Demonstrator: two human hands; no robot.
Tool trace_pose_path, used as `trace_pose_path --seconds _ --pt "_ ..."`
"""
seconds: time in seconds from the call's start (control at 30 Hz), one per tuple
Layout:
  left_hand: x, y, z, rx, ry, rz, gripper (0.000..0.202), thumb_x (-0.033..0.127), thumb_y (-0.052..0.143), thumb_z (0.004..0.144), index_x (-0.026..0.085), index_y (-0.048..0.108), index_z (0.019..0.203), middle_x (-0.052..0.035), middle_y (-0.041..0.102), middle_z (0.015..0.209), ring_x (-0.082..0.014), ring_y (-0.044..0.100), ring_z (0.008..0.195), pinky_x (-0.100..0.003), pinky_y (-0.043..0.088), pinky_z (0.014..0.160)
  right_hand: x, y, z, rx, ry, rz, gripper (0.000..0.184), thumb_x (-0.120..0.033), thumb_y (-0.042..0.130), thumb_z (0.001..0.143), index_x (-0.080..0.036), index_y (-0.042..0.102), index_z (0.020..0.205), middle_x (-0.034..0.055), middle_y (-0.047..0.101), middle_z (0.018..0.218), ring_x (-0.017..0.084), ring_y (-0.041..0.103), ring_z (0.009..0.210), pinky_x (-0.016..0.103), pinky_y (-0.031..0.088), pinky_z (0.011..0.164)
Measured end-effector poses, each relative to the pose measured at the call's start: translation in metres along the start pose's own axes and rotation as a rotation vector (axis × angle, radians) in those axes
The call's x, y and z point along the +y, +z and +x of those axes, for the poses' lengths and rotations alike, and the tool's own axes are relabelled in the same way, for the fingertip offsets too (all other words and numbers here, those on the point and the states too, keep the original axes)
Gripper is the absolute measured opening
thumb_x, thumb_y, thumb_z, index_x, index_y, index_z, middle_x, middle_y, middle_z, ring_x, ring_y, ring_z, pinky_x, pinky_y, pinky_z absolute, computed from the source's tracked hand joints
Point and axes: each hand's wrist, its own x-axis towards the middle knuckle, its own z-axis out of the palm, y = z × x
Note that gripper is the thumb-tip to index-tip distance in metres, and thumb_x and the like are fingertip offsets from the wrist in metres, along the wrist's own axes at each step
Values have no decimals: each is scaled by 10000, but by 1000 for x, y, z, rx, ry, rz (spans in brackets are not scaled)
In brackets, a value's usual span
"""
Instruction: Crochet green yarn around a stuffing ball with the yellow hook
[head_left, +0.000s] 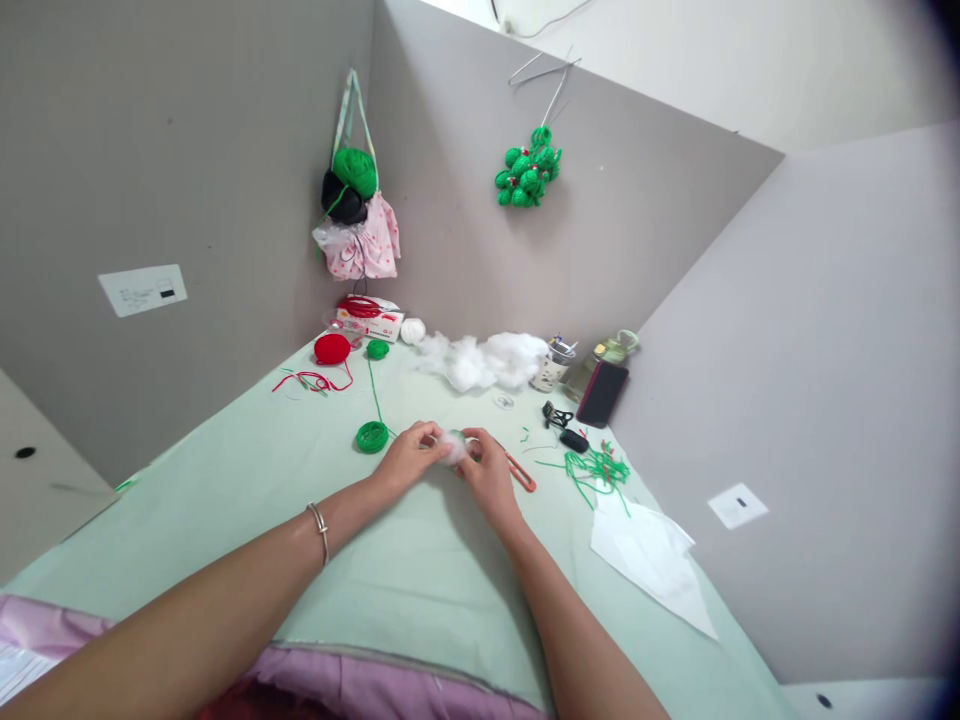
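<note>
Both hands meet over the pale green table (pixel 247 520). My left hand (pixel 409 455) and my right hand (pixel 487 470) are closed in a pinch on a small tuft of white stuffing (pixel 454 447) with a bit of green crochet work under it. My left wrist carries a silver bracelet (pixel 321 528). An orange-handled tool (pixel 521 473) lies just right of my right hand. A small green yarn coil (pixel 372 436) sits just left of my left hand.
A red yarn ball (pixel 332 348), a heap of white stuffing (pixel 487 360), a dark phone (pixel 601 393), green yarn scraps (pixel 596 468) and a white paper (pixel 649 560) lie around. Green crochet pieces (pixel 527 168) and a bag (pixel 358 235) hang on the grey partitions.
</note>
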Motion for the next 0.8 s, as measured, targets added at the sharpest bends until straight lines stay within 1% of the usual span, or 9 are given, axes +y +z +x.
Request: trace_pose_path --seconds 0.1,0.27,0.37,0.43,0.5,0.57,0.63,0.7,0.8 --pt "-2 -1 0 18 4 15 297 330 661 966 154 656 1206 -99 674 1239 -236 677 1061 -444 592 900 -2 4 -3 4 -36 -23 271 -265 574 710 -211 614 972 -55 570 607 174 514 600 291 376 614" --pt "-3 -5 1 13 -20 4 318 349 642 980 150 637 1228 -85 692 1148 -203 694 943 -401 608 819 -6 7 -8 -34 -62 -20 273 -283 555 756 -210 603 1015 -41 581 652 191 535 651 313 411 678" --pt "-2 -7 2 26 -16 4 331 354 637 982 154 629 1246 -88 690 1156 -204 694 945 -404 607 823 -11 9 -11 -91 -60 9 310 -302 517 806 -213 563 1099 -28 625 716 196 586 699 314 451 709" --pt "0 -8 3 31 -6 15 335 359 637 981 154 632 1246 -90 688 1170 -212 693 968 -414 604 840 -14 9 -11 -113 -43 20 295 -308 479 835 -219 529 1112 -22 644 745 191 603 713 308 461 705" --pt "0 -7 3 27 1 37 334 366 638 979 152 640 1237 -91 688 1180 -221 691 987 -422 601 852 -15 7 -11 -135 -23 6 202 -309 466 843 -223 537 1012 -19 640 727 183 589 689 299 443 676" --pt "0 -5 2 21 3 71 331 366 642 977 152 646 1228 -91 687 1190 -226 689 1002 -428 599 862 -15 4 -9 -166 -8 -33 94 -294 486 818 -223 547 830 -20 606 663 172 545 639 291 398 634" --pt "-1 -3 2 23 3 110 326 361 645 975 154 647 1228 -95 683 1207 -231 686 1021 -437 596 878 -15 1 -7 -190 0 -76 104 -266 509 782 -222 528 690 -29 555 596 157 483 590 288 341 600" --pt "-2 0 2 35 5 144 326 355 645 976 158 645 1235 -100 677 1231 -236 681 1048 -448 591 897 -15 1 -7 -187 5 -107 128 -247 514 768 -222 516 642 -42 508 559 144 423 560 287 297 586" --pt "-2 1 2 68 6 176 333 356 640 978 164 641 1250 -106 667 1262 -243 673 1078 -461 584 919 -18 4 -8 -158 -1 -119 157 -261 518 785 -225 483 636 -56 463 550 136 377 560 286 270 591"
